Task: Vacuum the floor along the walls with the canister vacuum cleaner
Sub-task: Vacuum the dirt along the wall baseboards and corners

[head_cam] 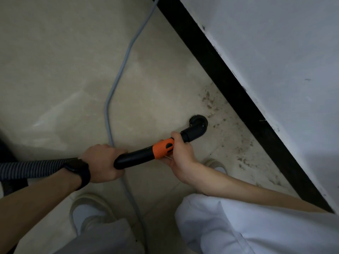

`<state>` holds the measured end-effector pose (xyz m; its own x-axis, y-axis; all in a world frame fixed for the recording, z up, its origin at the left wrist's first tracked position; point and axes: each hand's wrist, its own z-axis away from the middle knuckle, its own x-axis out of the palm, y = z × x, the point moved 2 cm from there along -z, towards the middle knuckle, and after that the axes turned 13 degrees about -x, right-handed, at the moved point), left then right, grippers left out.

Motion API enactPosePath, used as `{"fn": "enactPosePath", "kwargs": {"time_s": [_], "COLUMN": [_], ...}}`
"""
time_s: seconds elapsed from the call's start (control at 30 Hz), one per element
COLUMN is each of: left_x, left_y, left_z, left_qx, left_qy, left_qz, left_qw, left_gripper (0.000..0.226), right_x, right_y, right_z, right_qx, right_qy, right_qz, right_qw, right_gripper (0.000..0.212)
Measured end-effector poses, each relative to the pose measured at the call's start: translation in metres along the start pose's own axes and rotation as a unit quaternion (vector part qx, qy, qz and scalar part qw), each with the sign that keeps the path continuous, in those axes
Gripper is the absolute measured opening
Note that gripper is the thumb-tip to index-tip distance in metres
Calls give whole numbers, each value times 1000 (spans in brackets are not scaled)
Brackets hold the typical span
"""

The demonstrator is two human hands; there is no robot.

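Observation:
A black vacuum wand with an orange collar runs from a striped hose at the left to a round black brush nozzle set on the beige floor. My left hand grips the wand's rear end; a dark watch sits on that wrist. My right hand holds the wand at the orange collar, just behind the nozzle. The nozzle sits at the edge of a patch of dark dirt specks beside the black skirting of the white wall.
A grey power cable snakes across the floor from the top, passing under the wand and between my feet. My shoes and light trousers fill the bottom. A dark object lies at the left edge.

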<state>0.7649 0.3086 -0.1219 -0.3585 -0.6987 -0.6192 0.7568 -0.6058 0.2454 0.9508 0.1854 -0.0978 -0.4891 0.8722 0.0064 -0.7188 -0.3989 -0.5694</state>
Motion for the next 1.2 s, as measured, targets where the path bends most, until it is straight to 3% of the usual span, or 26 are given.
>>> {"fn": "enactPosePath", "kwargs": {"time_s": [0.27, 0.47, 0.93, 1.2], "left_x": [-28, -49, -62, -68], "left_y": [0, 19, 61, 49], "left_z": [-10, -27, -59, -59], "left_qx": [-60, -58, -45, -90], "left_qy": [41, 49, 43, 69], "left_qz": [85, 82, 109, 193], "left_qw": [994, 994, 992, 975], "left_gripper": [29, 19, 23, 14], "right_x": [41, 43, 20, 52], "right_y": [-42, -61, -87, -106], "right_z": [-22, -37, -74, -92], "right_qx": [-50, -83, -133, -149], "right_qy": [-45, -2, 47, 1], "right_qz": [-3, -15, -22, 20], "right_qw": [998, 996, 990, 989], "right_gripper": [15, 13, 11, 15]}}
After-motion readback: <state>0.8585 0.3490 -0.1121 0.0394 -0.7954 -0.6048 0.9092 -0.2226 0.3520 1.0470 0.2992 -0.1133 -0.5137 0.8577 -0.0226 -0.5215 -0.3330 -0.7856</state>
